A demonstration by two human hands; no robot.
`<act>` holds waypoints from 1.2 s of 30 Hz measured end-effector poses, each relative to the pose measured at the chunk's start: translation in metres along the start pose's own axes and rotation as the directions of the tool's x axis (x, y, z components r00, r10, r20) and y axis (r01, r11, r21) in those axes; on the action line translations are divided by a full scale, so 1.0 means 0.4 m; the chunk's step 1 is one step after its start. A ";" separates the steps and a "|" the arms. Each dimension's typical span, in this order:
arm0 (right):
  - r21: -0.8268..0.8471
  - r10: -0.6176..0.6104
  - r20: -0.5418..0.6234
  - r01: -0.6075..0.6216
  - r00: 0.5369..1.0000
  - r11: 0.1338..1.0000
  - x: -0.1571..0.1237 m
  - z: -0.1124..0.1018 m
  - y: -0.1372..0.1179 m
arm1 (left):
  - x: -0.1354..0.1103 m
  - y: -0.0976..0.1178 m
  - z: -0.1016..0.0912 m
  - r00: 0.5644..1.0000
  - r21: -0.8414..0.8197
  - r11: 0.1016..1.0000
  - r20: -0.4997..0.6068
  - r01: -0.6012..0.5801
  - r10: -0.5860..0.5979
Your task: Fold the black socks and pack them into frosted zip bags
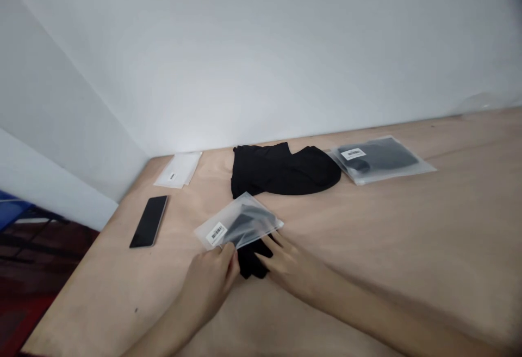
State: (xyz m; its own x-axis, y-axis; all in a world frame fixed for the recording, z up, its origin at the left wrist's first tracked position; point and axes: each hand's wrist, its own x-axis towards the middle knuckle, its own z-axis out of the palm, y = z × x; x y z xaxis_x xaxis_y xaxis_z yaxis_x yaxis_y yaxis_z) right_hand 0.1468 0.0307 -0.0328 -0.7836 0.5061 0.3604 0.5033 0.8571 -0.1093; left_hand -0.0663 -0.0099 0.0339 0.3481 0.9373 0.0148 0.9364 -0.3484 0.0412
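Left hand (207,286) clamped on the frosted plastic bag (240,221) at its near edge, right hand (291,267) open, fingers spread over the black cloth (250,263) bulging beneath, there on the wooden surface (387,237)!

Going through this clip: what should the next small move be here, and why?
Probably the right hand should push the black cloth further into the frosted bag, since part of the cloth sticks out at the bag's near edge, where the left hand grips it.
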 end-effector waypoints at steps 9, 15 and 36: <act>0.106 0.149 -0.009 -0.147 0.989 0.983 0.058 0.043 -0.009 | 0.006 0.068 0.035 0.983 -0.031 0.997 0.171 -0.067 0.071; 0.177 0.104 -0.004 -0.101 0.995 0.979 0.080 0.006 -0.031 | 0.010 0.055 0.008 0.987 -0.005 0.997 0.146 -0.072 0.072; 0.293 -0.037 0.095 0.008 0.995 0.956 0.026 0.006 -0.042 | -0.002 0.032 0.030 0.949 -0.043 0.957 -0.147 -0.286 0.277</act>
State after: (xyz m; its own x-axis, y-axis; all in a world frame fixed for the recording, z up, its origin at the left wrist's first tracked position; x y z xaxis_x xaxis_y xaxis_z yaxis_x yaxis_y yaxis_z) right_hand 0.1294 0.0218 -0.0294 -0.8329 0.4806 0.2743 0.3686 0.8516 -0.3728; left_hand -0.0540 -0.0152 0.0223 0.5839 0.7934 0.1721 0.7947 -0.6019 0.0782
